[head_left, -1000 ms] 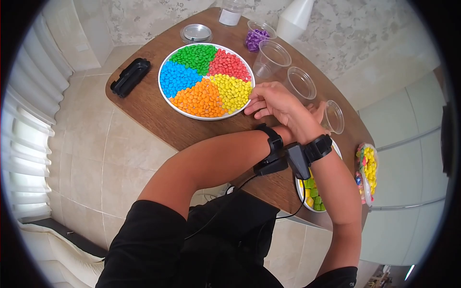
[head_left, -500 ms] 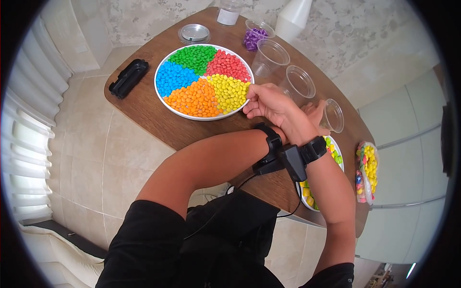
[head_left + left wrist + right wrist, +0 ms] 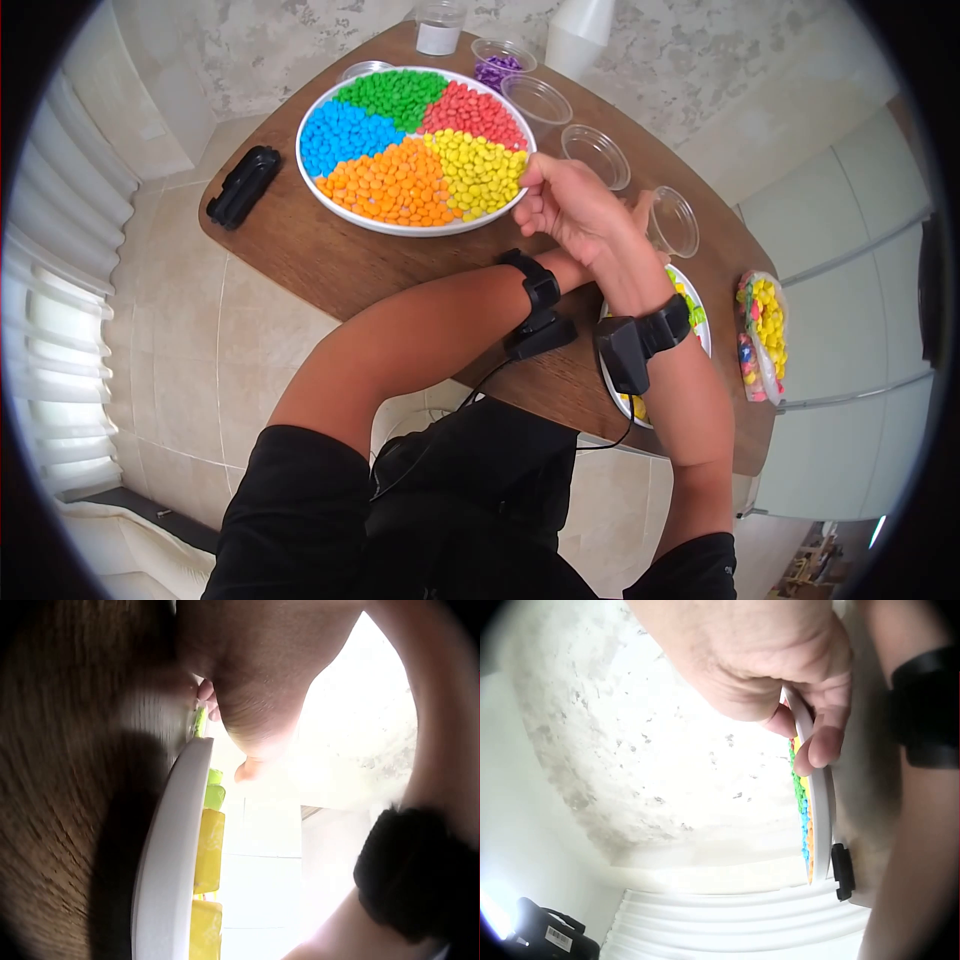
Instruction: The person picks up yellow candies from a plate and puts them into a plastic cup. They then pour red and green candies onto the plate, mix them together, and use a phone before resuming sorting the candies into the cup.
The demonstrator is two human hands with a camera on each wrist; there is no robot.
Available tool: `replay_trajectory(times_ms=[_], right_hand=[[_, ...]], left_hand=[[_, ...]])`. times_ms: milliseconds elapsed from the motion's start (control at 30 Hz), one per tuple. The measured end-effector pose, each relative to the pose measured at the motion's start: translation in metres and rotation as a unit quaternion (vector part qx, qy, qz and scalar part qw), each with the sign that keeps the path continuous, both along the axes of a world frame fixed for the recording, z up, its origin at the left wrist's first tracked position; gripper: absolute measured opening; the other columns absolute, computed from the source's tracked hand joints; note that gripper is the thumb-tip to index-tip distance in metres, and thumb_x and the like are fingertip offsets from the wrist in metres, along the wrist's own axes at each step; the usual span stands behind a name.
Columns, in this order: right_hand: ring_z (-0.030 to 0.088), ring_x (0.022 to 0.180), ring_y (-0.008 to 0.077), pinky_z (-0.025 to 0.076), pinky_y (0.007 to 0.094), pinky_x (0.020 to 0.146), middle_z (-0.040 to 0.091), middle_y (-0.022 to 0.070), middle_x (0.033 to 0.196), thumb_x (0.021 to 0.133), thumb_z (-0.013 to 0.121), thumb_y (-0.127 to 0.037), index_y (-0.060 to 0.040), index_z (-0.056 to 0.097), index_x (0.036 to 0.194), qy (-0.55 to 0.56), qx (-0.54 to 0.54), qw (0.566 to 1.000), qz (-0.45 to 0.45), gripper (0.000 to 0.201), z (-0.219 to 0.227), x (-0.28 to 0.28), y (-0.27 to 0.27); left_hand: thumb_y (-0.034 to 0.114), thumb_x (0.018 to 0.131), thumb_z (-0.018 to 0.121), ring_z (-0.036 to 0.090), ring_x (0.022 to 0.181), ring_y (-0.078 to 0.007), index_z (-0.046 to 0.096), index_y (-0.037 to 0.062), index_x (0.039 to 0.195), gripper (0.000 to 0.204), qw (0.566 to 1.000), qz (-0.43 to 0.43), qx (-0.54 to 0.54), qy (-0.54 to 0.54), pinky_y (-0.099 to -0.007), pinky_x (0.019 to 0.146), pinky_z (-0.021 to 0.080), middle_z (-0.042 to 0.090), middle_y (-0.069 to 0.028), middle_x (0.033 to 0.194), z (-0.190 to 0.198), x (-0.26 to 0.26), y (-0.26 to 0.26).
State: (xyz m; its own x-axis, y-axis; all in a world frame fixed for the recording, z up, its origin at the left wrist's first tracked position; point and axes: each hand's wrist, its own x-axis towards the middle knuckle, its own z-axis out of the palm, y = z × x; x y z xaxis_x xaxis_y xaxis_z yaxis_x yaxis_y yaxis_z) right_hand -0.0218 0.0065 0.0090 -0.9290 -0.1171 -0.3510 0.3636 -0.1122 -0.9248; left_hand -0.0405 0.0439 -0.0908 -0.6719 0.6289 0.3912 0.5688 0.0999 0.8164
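My arms are crossed. My right hand (image 3: 572, 205) pinches the near-right rim of a round white plate (image 3: 385, 230), thumb on top and fingertips below in the right wrist view. Candies in green, red, yellow (image 3: 478, 175), orange (image 3: 385, 185) and blue wedges cover it, and it is raised off the table. My left hand (image 3: 262, 675), mostly hidden behind the right wrist in the head view, is at the far end of a second white plate (image 3: 169, 847) bearing yellow and green sweets (image 3: 210, 851). Its thumb sticks out above the plate; I cannot tell whether its fingers grip the rim.
Clear plastic cups (image 3: 595, 157) line the table's far edge, one with purple sweets (image 3: 495, 72). A labelled jar (image 3: 438, 28) and a white vase (image 3: 580, 35) stand behind. A black case (image 3: 243, 187) lies left, a candy bag (image 3: 762, 335) right.
The right hand's fingers have closed on the candy plate's rim, and the plate has risen, now covering most of the silver lid behind it. The left hand stays by the second plate.
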Motion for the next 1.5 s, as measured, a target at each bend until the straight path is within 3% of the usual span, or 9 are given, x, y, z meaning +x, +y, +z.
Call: replay_trajectory(times_ms=[133, 200, 300, 333, 400, 700, 733, 900, 1500], right_hand=[[0.068, 0.055, 0.0196, 0.059, 0.0313, 0.049, 0.067, 0.0097, 0.075, 0.098, 0.054, -0.007, 0.0024, 0.061, 0.099, 0.018, -0.007, 0.998, -0.065, 0.012, -0.007, 0.007, -0.008], [0.068, 0.055, 0.0194, 0.060, 0.0302, 0.049, 0.067, 0.0096, 0.076, 0.098, 0.053, -0.007, 0.0025, 0.061, 0.100, 0.060, 0.005, 0.996, -0.063, 0.012, -0.014, 0.010, -0.010], [0.071, 0.062, 0.0201, 0.062, 0.0318, 0.055, 0.070, 0.0130, 0.079, 0.097, 0.056, -0.008, 0.0049, 0.062, 0.102, 0.089, 0.018, 0.992, -0.089, 0.015, -0.017, 0.010, -0.001], [0.073, 0.066, 0.0227, 0.064, 0.0343, 0.058, 0.072, 0.0168, 0.082, 0.096, 0.059, -0.009, 0.0065, 0.063, 0.103, 0.102, 0.002, 0.992, -0.078, 0.018, -0.021, 0.014, -0.009], [0.065, 0.058, 0.0151, 0.060, 0.0269, 0.052, 0.067, 0.0079, 0.078, 0.099, 0.053, -0.007, 0.0020, 0.059, 0.103, 0.110, 0.071, 0.980, -0.153, 0.012, -0.015, 0.033, -0.044], [0.070, 0.063, 0.0209, 0.063, 0.0317, 0.060, 0.069, 0.0141, 0.079, 0.095, 0.057, -0.007, 0.0059, 0.059, 0.108, 0.141, 0.113, 0.944, -0.275, 0.019, -0.072, -0.003, -0.002], [0.070, 0.063, 0.0218, 0.063, 0.0323, 0.060, 0.069, 0.0149, 0.079, 0.094, 0.056, -0.007, 0.0062, 0.059, 0.108, 0.117, 0.113, 0.937, -0.309, 0.019, -0.064, 0.008, 0.069], [0.071, 0.066, 0.0245, 0.064, 0.0350, 0.061, 0.070, 0.0176, 0.080, 0.094, 0.058, -0.010, 0.0045, 0.060, 0.096, 0.107, 0.100, 0.909, -0.390, 0.015, -0.111, 0.018, 0.113], [0.074, 0.067, 0.0283, 0.065, 0.0381, 0.056, 0.069, 0.0197, 0.085, 0.090, 0.060, -0.006, 0.0055, 0.057, 0.096, 0.131, 0.022, 0.837, -0.531, 0.013, -0.177, 0.001, 0.131]], left_hand=[[0.026, 0.100, 0.066, 0.056, 0.128, -0.0251, 0.048, 0.0038, 0.142, 0.051, 0.979, -0.077, 0.188, 0.012, -0.0419, 0.108, 0.046, 0.057, -0.0148, 0.136, -0.067, -0.013, -0.014], [0.026, 0.097, 0.069, 0.061, 0.121, -0.0231, 0.054, 0.0035, 0.135, 0.047, 0.973, -0.026, 0.216, 0.073, -0.0403, 0.102, 0.049, 0.062, -0.0114, 0.125, -0.092, -0.022, -0.016], [0.031, 0.088, 0.079, 0.064, 0.119, -0.0278, 0.049, 0.0010, 0.141, 0.068, 0.992, -0.094, 0.086, 0.020, -0.0419, 0.101, 0.051, 0.064, -0.0171, 0.127, -0.085, -0.026, -0.076], [0.031, 0.088, 0.079, 0.064, 0.119, -0.0278, 0.049, 0.0010, 0.141, 0.068, 0.989, -0.115, 0.093, 0.028, -0.0419, 0.101, 0.051, 0.064, -0.0171, 0.127, -0.091, -0.024, -0.099], [0.035, 0.081, 0.085, 0.066, 0.116, -0.0329, 0.044, -0.0007, 0.147, 0.086, 0.985, -0.044, 0.162, 0.032, -0.0434, 0.099, 0.053, 0.064, -0.0218, 0.126, -0.108, -0.028, -0.137], [0.032, 0.082, 0.089, 0.064, 0.115, -0.0282, 0.038, -0.0007, 0.149, 0.090, 0.990, -0.022, 0.131, -0.037, -0.0416, 0.100, 0.051, 0.065, -0.0207, 0.124, -0.165, -0.100, -0.256], [0.030, 0.082, 0.089, 0.064, 0.115, -0.0274, 0.039, -0.0001, 0.149, 0.089, 0.990, -0.027, 0.130, -0.050, -0.0412, 0.100, 0.051, 0.065, -0.0201, 0.123, -0.150, -0.091, -0.200], [0.025, 0.083, 0.089, 0.063, 0.116, -0.0260, 0.040, 0.0019, 0.149, 0.086, 0.991, -0.027, 0.116, -0.055, -0.0408, 0.101, 0.050, 0.065, -0.0188, 0.124, -0.138, -0.088, -0.204], [0.023, 0.086, 0.086, 0.060, 0.123, -0.0267, 0.037, 0.0038, 0.150, 0.083, 0.995, -0.020, 0.091, -0.046, -0.0409, 0.105, 0.047, 0.064, -0.0181, 0.131, -0.126, -0.092, -0.216]])
